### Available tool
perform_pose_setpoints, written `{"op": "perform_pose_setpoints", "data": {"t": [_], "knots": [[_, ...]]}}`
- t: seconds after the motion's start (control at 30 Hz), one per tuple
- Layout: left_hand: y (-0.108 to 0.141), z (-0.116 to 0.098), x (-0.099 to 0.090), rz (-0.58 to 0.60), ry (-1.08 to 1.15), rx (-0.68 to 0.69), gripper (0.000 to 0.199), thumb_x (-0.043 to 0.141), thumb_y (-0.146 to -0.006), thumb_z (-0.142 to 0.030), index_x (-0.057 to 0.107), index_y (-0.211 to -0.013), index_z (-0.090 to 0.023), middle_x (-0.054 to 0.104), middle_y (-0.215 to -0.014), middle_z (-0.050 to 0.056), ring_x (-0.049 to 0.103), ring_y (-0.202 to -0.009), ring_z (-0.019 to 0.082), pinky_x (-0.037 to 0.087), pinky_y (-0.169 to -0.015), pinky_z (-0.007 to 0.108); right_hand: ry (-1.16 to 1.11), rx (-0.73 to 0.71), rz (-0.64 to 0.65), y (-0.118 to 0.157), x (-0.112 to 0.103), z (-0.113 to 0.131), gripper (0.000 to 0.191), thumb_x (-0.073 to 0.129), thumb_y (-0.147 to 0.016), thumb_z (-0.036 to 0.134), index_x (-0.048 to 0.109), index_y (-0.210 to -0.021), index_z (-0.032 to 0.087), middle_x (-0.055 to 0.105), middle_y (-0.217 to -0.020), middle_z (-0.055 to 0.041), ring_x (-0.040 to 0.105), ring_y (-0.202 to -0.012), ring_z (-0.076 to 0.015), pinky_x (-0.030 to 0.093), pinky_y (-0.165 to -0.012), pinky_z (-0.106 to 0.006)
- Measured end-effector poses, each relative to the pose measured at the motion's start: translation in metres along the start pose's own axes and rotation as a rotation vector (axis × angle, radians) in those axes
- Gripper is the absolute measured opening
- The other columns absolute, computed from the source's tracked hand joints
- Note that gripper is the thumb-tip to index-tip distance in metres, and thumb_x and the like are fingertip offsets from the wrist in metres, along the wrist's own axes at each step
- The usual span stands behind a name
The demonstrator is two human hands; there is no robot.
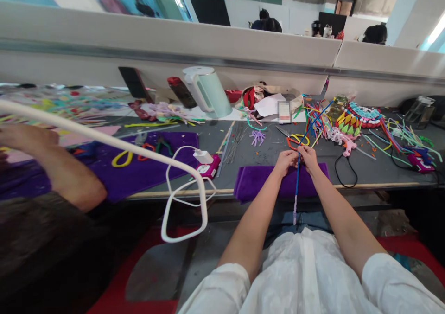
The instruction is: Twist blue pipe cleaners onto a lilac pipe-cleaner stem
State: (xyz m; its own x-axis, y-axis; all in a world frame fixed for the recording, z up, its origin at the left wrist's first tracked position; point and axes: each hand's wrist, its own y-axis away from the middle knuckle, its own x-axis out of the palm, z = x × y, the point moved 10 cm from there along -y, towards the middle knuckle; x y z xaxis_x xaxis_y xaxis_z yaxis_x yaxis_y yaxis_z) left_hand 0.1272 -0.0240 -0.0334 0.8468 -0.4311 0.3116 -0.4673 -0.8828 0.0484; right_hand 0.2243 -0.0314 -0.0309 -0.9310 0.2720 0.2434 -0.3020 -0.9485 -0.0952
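Note:
My left hand (287,162) and my right hand (308,158) meet over a folded purple cloth (257,182) at the table edge. Both have their fingers pinched on a long blue stem (297,180), which runs down toward my lap and ends in a pale lilac wrapped part (295,207). Above my hands, blue lengths spread up to the right, and a short yellowish piece sticks out by my right hand. Just beyond lie scissors with orange and yellow handles (293,141). A small purple bundle (257,137) rests left of them.
A pink glue gun (348,147) with a black cord and colourful stems lie right. A kettle (208,91) stands by the partition. At left, a white curved frame (139,152) crosses before another person's arm (69,170). A white charger (203,156) sits on a pink box.

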Motion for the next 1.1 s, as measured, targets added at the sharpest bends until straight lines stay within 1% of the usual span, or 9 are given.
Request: {"op": "perform_pose_setpoints", "data": {"t": [0.23, 0.43, 0.63, 0.9, 1.1], "knots": [[0.0033, -0.0019, 0.0028, 0.005, 0.016, -0.030, 0.024, 0.069, -0.062, -0.032, 0.056, -0.062, -0.012, 0.050, -0.047, -0.003, 0.046, -0.038, 0.007, 0.042, -0.041, 0.020, 0.017, 0.012, -0.017, -0.0003, -0.0022, -0.0006, 0.035, 0.066, -0.064, 0.051, 0.053, -0.065, 0.019, 0.041, -0.042, 0.0084, 0.032, -0.034, -0.0049, 0.024, -0.035, -0.019], [0.0043, 0.0002, 0.0009, -0.031, 0.008, -0.059, 0.023, 0.069, -0.062, -0.029, 0.054, -0.060, -0.012, 0.047, -0.044, -0.004, 0.045, -0.038, 0.006, 0.040, -0.042, 0.019, 0.031, 0.004, -0.016, 0.0002, -0.0019, 0.0006, 0.036, 0.066, -0.064, 0.052, 0.051, -0.063, 0.019, 0.040, -0.041, 0.0089, 0.032, -0.034, -0.0046, 0.024, -0.035, -0.018], [0.0048, 0.0010, -0.0005, -0.045, 0.014, -0.063, 0.021, 0.069, -0.063, -0.028, 0.055, -0.060, -0.012, 0.048, -0.044, -0.003, 0.044, -0.038, 0.005, 0.040, -0.042, 0.019, -0.009, -0.012, -0.015, -0.0009, -0.0019, 0.0011, 0.035, 0.066, -0.064, 0.051, 0.053, -0.063, 0.018, 0.041, -0.040, 0.0087, 0.032, -0.033, -0.0045, 0.022, -0.034, -0.018], [0.0031, 0.0000, -0.0010, -0.031, -0.011, -0.028, 0.021, 0.067, -0.063, -0.028, 0.055, -0.059, -0.012, 0.049, -0.044, -0.003, 0.045, -0.037, 0.006, 0.040, -0.041, 0.020, 0.027, -0.013, -0.015, -0.0007, -0.0022, 0.0001, 0.037, 0.066, -0.064, 0.053, 0.051, -0.064, 0.019, 0.041, -0.041, 0.0086, 0.032, -0.034, -0.0043, 0.025, -0.035, -0.018], [0.0013, 0.0018, -0.0020, -0.029, -0.018, -0.015, 0.020, 0.066, -0.063, -0.028, 0.053, -0.057, -0.013, 0.048, -0.045, -0.003, 0.045, -0.037, 0.007, 0.041, -0.041, 0.021, 0.032, -0.008, -0.009, -0.0009, -0.0022, -0.0023, 0.037, 0.066, -0.063, 0.053, 0.051, -0.063, 0.019, 0.040, -0.041, 0.0089, 0.032, -0.034, -0.0044, 0.025, -0.035, -0.018]]}}
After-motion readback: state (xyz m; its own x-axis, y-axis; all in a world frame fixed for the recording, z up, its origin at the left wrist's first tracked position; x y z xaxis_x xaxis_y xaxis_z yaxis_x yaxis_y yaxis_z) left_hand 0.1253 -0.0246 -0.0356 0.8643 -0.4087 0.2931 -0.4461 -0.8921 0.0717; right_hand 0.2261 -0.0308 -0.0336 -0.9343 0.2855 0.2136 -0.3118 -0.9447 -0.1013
